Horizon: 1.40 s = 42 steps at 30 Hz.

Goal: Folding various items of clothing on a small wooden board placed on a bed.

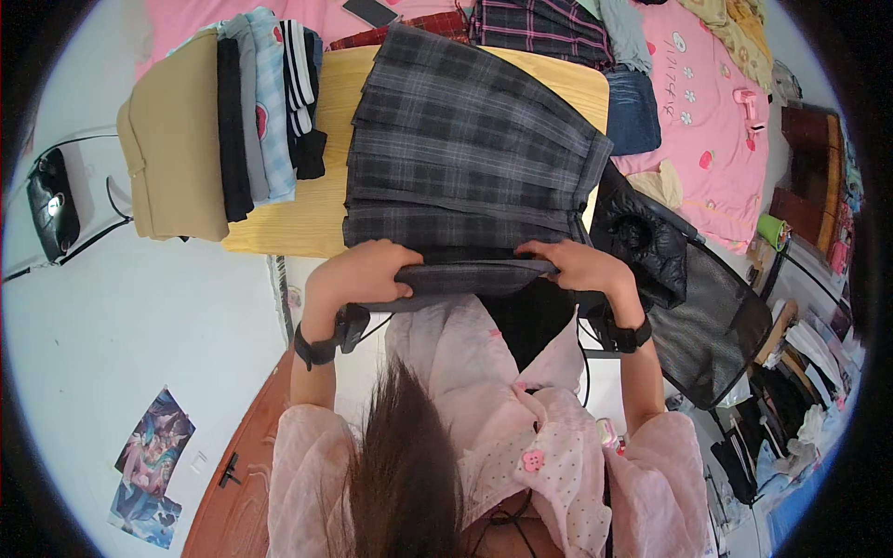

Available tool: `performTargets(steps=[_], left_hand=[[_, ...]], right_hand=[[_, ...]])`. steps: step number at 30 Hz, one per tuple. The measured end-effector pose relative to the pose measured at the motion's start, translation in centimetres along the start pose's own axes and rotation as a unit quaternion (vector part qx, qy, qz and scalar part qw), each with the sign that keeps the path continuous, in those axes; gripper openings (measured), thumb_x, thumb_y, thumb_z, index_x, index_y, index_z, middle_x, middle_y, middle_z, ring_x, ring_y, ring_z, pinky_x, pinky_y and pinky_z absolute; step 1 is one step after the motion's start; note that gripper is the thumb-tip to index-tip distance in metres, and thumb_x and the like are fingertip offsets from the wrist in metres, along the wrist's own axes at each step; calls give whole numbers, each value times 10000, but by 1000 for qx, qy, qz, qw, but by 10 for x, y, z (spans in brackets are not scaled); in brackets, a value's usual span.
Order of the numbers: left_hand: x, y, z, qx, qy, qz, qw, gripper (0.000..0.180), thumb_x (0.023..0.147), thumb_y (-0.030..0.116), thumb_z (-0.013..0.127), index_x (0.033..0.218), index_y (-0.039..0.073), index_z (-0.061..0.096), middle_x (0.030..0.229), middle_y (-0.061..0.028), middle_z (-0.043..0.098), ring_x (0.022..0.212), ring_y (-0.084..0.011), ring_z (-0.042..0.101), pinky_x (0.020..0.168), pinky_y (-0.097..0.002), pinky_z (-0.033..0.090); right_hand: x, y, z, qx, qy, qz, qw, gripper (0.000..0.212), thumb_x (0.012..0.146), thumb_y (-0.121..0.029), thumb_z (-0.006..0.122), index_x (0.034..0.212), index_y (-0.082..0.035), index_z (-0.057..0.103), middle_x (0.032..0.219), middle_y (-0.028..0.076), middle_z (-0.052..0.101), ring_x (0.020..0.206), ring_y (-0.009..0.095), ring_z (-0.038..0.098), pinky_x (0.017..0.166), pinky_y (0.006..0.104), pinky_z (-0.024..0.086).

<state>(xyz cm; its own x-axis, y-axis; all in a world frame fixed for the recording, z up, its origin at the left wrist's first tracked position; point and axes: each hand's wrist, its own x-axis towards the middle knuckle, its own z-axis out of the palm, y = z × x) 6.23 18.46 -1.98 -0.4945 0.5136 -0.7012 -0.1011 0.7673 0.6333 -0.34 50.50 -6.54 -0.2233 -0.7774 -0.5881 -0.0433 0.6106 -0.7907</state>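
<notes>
A dark grey plaid pleated skirt (465,139) lies spread on the wooden table (335,93), its waistband toward the right. The near edge of the skirt hangs over the table's front and is folded up into a strip. My left hand (367,274) grips the left part of this edge, the thumb in front and the fingers over the cloth. At the right part, close to the waistband end, my right hand (581,265) pinches the same edge. Between the two hands the strip is stretched roughly straight.
Folded clothes, a tan one (177,139) outermost, stand at the table's left. Behind lies a pink bedspread (702,121) with a phone (370,12), a plaid garment (539,28) and folded jeans (634,112). A black puffer jacket (642,242) lies by a mesh chair back (712,316) at right.
</notes>
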Motion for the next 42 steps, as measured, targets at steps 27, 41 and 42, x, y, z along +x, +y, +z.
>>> performTargets(steps=[27, 41, 42], left_hand=[[120, -11, -95, 139, 501, -25, 854, 183, 780, 74, 559, 958, 72, 602, 915, -148, 634, 875, -369, 586, 778, -443, 451], [199, -73, -125, 159, 584, -103, 789, 721, 732, 226, 698, 1336, 44, 350, 1382, -207, 304, 1296, -354, 285, 1066, -539, 197], [195, -86, -121, 161, 584, -101, 789, 721, 732, 226, 698, 1336, 44, 350, 1382, -207, 304, 1296, -354, 285, 1066, -539, 197]], right_hand=[[-28, 71, -44, 404, 273, -32, 873, 521, 761, -191, 723, 1209, -6, 532, 1090, 36, 603, 980, 105, 532, 898, 258, 396], [48, 92, -53, 120, 612, 132, 771, 359, 819, -301, 674, 921, 39, 626, 891, 168, 600, 799, 212, 568, 737, 300, 439], [52, 99, -52, 122, 614, 132, 769, 359, 819, -301, 674, 921, 39, 626, 891, 168, 600, 799, 212, 568, 737, 300, 439]])
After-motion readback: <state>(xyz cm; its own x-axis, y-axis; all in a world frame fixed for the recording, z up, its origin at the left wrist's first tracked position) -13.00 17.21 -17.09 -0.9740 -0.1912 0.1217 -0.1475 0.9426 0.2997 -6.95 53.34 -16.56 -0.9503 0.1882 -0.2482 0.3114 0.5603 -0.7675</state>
